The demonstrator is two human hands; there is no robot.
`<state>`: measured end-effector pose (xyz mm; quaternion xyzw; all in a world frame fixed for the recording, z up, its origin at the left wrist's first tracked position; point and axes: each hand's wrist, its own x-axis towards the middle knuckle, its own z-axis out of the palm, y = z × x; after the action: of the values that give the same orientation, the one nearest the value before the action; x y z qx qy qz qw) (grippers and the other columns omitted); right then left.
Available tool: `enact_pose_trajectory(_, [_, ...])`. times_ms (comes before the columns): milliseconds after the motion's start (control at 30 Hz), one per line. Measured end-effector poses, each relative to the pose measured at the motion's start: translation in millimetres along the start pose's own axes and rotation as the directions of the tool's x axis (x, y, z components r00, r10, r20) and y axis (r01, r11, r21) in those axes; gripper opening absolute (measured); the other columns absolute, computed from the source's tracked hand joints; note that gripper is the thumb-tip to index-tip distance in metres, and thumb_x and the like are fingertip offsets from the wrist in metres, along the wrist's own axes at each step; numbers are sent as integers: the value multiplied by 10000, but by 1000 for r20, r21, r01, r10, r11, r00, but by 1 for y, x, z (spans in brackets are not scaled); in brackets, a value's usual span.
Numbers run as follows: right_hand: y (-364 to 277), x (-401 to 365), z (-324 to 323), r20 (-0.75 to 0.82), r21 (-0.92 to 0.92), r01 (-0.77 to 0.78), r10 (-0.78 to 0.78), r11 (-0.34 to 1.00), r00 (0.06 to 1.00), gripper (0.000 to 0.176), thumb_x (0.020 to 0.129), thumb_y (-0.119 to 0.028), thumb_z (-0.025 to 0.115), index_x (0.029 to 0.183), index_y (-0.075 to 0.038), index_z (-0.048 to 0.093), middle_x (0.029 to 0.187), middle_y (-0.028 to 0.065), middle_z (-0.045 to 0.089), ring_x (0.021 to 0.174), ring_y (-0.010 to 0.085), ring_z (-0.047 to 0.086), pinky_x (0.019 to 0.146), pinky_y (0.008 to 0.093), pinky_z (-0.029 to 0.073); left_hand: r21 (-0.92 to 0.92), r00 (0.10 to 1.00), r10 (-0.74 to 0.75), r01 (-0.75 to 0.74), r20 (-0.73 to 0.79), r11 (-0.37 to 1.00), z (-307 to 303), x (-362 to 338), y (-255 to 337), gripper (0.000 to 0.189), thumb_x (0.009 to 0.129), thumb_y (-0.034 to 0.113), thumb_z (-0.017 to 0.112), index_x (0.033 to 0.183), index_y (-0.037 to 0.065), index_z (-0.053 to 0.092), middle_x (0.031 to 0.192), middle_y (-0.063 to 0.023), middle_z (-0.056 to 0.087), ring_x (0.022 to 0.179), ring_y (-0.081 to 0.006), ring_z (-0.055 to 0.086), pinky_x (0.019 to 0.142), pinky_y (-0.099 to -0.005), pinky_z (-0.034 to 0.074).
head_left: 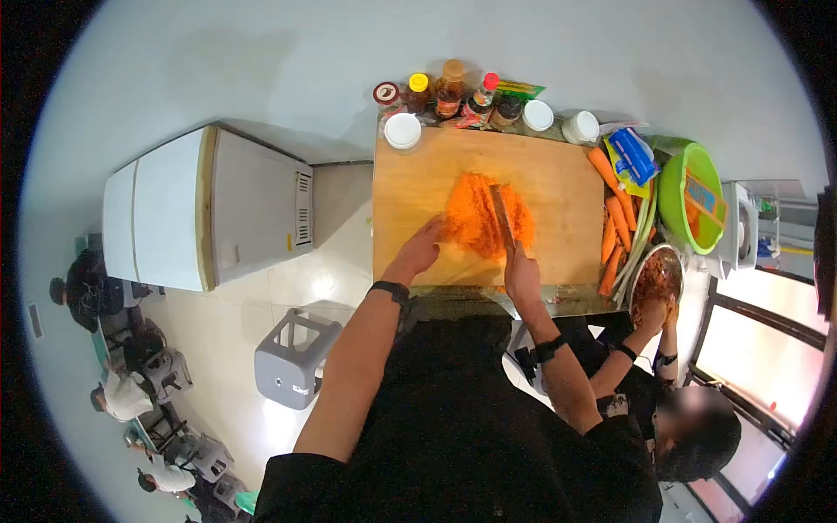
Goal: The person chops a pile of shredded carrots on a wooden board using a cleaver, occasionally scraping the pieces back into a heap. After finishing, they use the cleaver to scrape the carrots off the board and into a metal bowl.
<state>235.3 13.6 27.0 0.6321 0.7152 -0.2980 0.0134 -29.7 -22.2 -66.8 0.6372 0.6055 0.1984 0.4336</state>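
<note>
A heap of finely chopped carrot (471, 213) lies in the middle of the large wooden cutting board (410, 187). My right hand (523, 277) is closed around the handle of a kitchen knife (502, 220), whose blade points away from me over the right part of the heap. At the heap's left edge is my left hand (421, 248), its fingers stretched out towards the carrot with nothing held in them. Whether those fingertips touch the carrot is hard to make out.
Sauce bottles (449, 91) and white-lidded jars (403, 131) line the board's far edge. Whole carrots (617, 222), green onions (641, 228) and a green basin (676, 196) stand right. A co-worker (697, 431) has hands in a metal bowl of minced food (656, 283). A grey stool (296, 357) stands left.
</note>
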Motion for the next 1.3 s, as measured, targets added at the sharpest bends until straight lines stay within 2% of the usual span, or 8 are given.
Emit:
enact_pose_trajectory(567, [8, 0, 6, -42, 36, -29, 31, 999, 999, 356, 1020, -300, 473, 1174, 19, 506, 673, 309, 599, 640, 508, 597, 539, 568, 453, 79, 991, -127, 123, 35, 989, -19, -3, 39, 553, 879, -7, 539, 1416, 90, 449, 1580, -104, 299, 1379, -325, 402, 1079, -424, 431])
enact_pose_trajectory(700, [5, -2, 10, -124, 47, 181, -174, 982, 977, 341, 1019, -295, 471, 1149, 19, 497, 655, 300, 595, 622, 510, 592, 533, 570, 449, 65, 997, -67, 65, 31, 996, -7, 2, 22, 619, 793, -75, 496, 1399, 36, 435, 1541, -163, 349, 1433, -338, 317, 1193, -392, 286])
enact_pose_trajectory(900, [-14, 4, 23, -51, 114, 17, -11, 993, 999, 288, 1011, -279, 476, 1125, -15, 486, 650, 298, 594, 620, 511, 591, 539, 585, 450, -243, 980, -167, 136, -111, 960, -6, 13, 26, 362, 941, 17, 496, 1301, 36, 525, 1495, -169, 425, 1389, -313, 399, 1139, -384, 350])
enact_pose_trajectory(967, [1, 7, 46, -35, 83, 104, -102, 991, 994, 279, 1008, -275, 482, 1147, -34, 481, 647, 301, 591, 608, 510, 589, 524, 585, 449, -949, 812, -493, -243, -312, 200, 21, 20, -11, 303, 1011, 131, 468, 1292, 50, 550, 1432, -159, 506, 1275, -303, 519, 1049, -374, 426])
enact_pose_trajectory(1000, [-2, 8, 43, -42, 85, 104, -101, 991, 994, 279, 1008, -275, 482, 1147, -34, 481, 647, 301, 591, 608, 510, 589, 524, 585, 449, -948, 815, -487, -244, -314, 203, 19, 19, -17, 303, 1011, 131, 468, 1292, 50, 550, 1432, -159, 506, 1275, -303, 519, 1049, -374, 426])
enact_pose_trajectory(1067, [-6, 4, 36, -76, -19, 147, -148, 989, 986, 282, 1005, -271, 478, 1167, -39, 471, 631, 300, 585, 588, 512, 583, 515, 588, 447, -464, 840, -292, 54, -458, 884, 23, 3, -25, 320, 968, 162, 539, 1263, 44, 584, 1156, -136, 665, 1035, -281, 641, 892, -371, 509])
enact_pose_trajectory(1167, [-36, -13, 11, -2, 73, 94, -94, 993, 996, 281, 1001, -284, 483, 1159, -52, 478, 636, 301, 589, 613, 515, 593, 542, 599, 459, -231, 813, -445, 382, -377, 895, 28, -6, -27, 293, 944, 175, 573, 1201, 42, 618, 1008, -109, 686, 919, -265, 659, 837, -373, 524])
enact_pose_trajectory(1300, [-12, -6, 53, 38, -34, 152, -151, 988, 988, 286, 1003, -302, 485, 1137, -49, 482, 633, 297, 593, 628, 517, 600, 563, 606, 466, -300, 844, -441, 354, -305, 886, 11, -16, 3, 271, 922, 172, 582, 1157, 48, 634, 1001, -135, 678, 934, -250, 656, 831, -371, 521])
